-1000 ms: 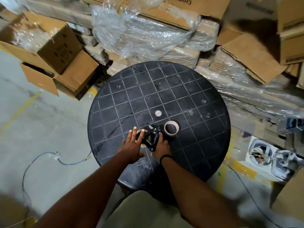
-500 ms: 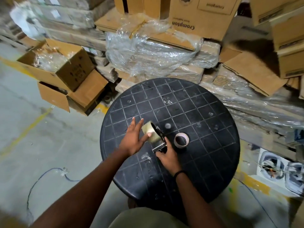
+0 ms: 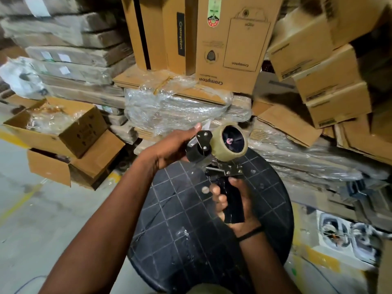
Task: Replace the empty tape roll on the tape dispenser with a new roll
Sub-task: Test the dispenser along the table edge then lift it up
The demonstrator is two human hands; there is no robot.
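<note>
A black handheld tape dispenser (image 3: 203, 149) is raised above the round black table (image 3: 182, 225). A roll of tan tape (image 3: 218, 147) sits on its spindle, its open side facing me. My right hand (image 3: 235, 204) is wrapped around the dispenser's black pistol handle. My left hand (image 3: 169, 147) holds the dispenser's front end at the roller and side plate. The empty cardboard core that lay on the table is hidden from view.
Stacked brown cardboard boxes (image 3: 224, 45) and plastic-wrapped flat packs (image 3: 169, 107) rise close behind the table. An open carton (image 3: 57, 126) stands on the concrete floor at left. White fan units (image 3: 339, 232) lie on the floor at right.
Both hands have lifted the dispenser off the table toward the camera, with the tape roll on the spindle. The right hand moved onto the handle. The view tilted upward.
</note>
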